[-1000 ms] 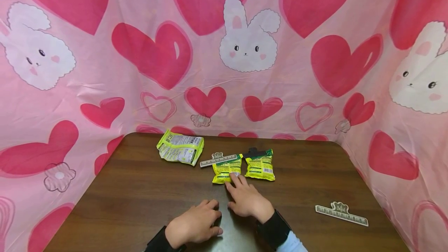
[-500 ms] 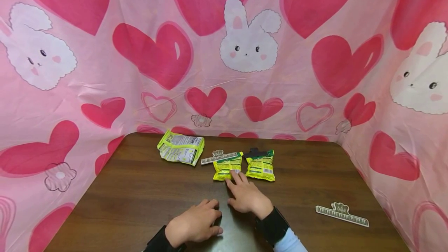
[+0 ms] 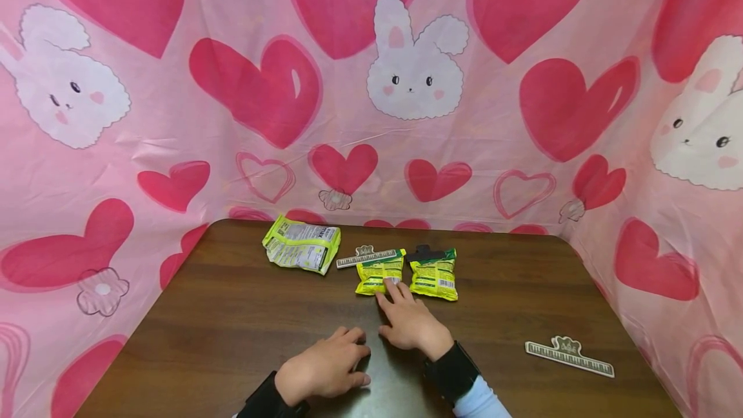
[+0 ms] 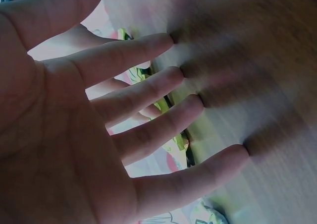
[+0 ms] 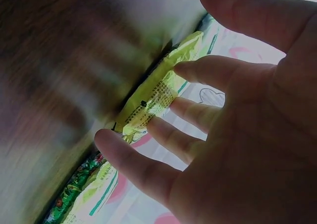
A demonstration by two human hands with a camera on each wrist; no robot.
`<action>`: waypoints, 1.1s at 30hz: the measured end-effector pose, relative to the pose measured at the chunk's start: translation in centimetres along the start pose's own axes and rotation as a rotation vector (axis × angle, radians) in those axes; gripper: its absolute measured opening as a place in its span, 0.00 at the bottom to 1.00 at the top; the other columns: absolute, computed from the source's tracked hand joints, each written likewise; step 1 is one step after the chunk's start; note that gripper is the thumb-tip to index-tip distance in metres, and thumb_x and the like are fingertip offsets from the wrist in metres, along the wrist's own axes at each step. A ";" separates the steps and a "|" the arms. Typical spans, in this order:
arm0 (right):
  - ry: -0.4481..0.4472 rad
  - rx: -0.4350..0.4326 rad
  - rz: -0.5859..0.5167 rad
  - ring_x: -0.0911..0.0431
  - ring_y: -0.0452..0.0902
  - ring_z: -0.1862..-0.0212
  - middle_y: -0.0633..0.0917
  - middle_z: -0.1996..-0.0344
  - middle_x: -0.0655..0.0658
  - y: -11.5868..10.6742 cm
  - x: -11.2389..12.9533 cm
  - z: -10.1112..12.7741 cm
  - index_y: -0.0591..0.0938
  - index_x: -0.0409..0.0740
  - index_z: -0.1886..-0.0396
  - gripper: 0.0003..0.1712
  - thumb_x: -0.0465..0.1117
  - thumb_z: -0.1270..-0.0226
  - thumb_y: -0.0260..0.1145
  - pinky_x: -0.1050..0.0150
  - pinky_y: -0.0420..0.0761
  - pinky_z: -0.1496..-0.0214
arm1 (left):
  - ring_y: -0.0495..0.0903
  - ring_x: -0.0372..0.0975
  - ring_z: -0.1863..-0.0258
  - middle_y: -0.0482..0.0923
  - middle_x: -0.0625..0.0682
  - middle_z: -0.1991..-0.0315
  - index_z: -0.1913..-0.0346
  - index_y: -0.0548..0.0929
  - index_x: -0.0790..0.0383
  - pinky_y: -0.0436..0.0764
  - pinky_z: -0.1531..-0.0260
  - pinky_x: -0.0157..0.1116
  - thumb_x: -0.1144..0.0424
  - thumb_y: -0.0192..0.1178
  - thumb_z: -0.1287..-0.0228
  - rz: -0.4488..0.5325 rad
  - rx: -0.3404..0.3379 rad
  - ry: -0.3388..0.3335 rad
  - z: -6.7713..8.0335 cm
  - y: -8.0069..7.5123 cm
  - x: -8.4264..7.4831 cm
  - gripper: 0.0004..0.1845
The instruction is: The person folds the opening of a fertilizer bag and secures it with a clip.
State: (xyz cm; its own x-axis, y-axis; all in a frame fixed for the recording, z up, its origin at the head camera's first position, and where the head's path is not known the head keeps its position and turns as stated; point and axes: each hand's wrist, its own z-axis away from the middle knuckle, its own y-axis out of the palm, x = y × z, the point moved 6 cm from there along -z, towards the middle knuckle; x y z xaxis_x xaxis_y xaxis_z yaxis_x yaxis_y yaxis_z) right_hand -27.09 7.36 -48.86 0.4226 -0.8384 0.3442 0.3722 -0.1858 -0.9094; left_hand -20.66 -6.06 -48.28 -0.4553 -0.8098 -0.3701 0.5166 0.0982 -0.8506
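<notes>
Here, the right hand (image 3: 412, 322) lies open, fingertips touching the middle green-yellow packet (image 3: 380, 276) at its 6 o'clock edge. The left hand (image 3: 322, 368) rests open and flat on the table (image 3: 232, 328). Packet lettering is too small to read.

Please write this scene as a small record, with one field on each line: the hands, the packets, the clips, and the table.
left hand: flat on the table, fingers spread, holds nothing
right hand: fingers straight, tips at the near edge of the middle packet
packets: three yellow-green; left packet lies apart, right packet lies beside the middle one
clips: white clip on the top of the middle packet; black clip on the right packet; loose clip at the right, near side
table: dark wood
</notes>
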 end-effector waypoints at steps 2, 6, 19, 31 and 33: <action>0.000 -0.001 -0.009 0.38 0.49 0.19 0.54 0.17 0.38 -0.1 0.0 0.0 0.68 0.42 0.20 0.40 0.51 0.25 0.69 0.32 0.63 0.28 | 0.73 0.41 0.43 0.74 0.45 0.40 0.39 0.87 0.53 0.81 0.52 0.54 0.47 0.68 0.28 0.001 -0.001 0.002 0.1 -0.1 0.0 0.21; 0.006 0.002 -0.009 0.38 0.50 0.19 0.54 0.17 0.38 -0.1 0.0 0.1 0.68 0.42 0.20 0.41 0.51 0.25 0.69 0.33 0.63 0.27 | 0.73 0.41 0.42 0.74 0.45 0.39 0.39 0.87 0.53 0.81 0.51 0.54 0.46 0.68 0.28 0.006 -0.001 0.004 0.0 -0.1 0.0 0.21; -0.009 0.001 -0.035 0.38 0.47 0.18 0.52 0.16 0.37 0.0 0.1 0.3 0.67 0.41 0.19 0.41 0.51 0.24 0.69 0.32 0.61 0.27 | 0.72 0.41 0.43 0.73 0.44 0.41 0.39 0.87 0.51 0.80 0.52 0.58 0.47 0.68 0.28 0.009 -0.019 0.009 0.1 -0.1 0.3 0.21; -0.008 0.027 -0.083 0.36 0.48 0.18 0.54 0.17 0.35 0.1 0.0 1.2 0.70 0.43 0.21 0.39 0.52 0.25 0.69 0.32 0.59 0.26 | 0.65 0.50 0.30 0.67 0.52 0.29 0.28 0.79 0.50 0.70 0.38 0.63 0.46 0.67 0.27 0.043 -0.102 0.047 0.0 -1.0 3.0 0.29; -0.004 0.032 -0.095 0.36 0.48 0.18 0.55 0.17 0.36 0.1 0.0 1.3 0.71 0.44 0.21 0.39 0.52 0.25 0.70 0.32 0.60 0.26 | 0.63 0.52 0.28 0.66 0.54 0.27 0.27 0.78 0.51 0.67 0.37 0.65 0.46 0.67 0.28 0.061 -0.118 0.041 -0.1 -1.2 3.8 0.31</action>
State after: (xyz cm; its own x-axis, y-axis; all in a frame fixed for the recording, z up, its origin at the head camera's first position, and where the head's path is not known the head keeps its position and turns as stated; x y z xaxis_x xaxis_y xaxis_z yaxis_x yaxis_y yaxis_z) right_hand -25.95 7.99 -48.63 0.3877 -0.8153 0.4300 0.4369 -0.2482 -0.8646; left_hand -23.05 -9.24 -48.73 -0.4555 -0.7764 -0.4356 0.4569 0.2161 -0.8629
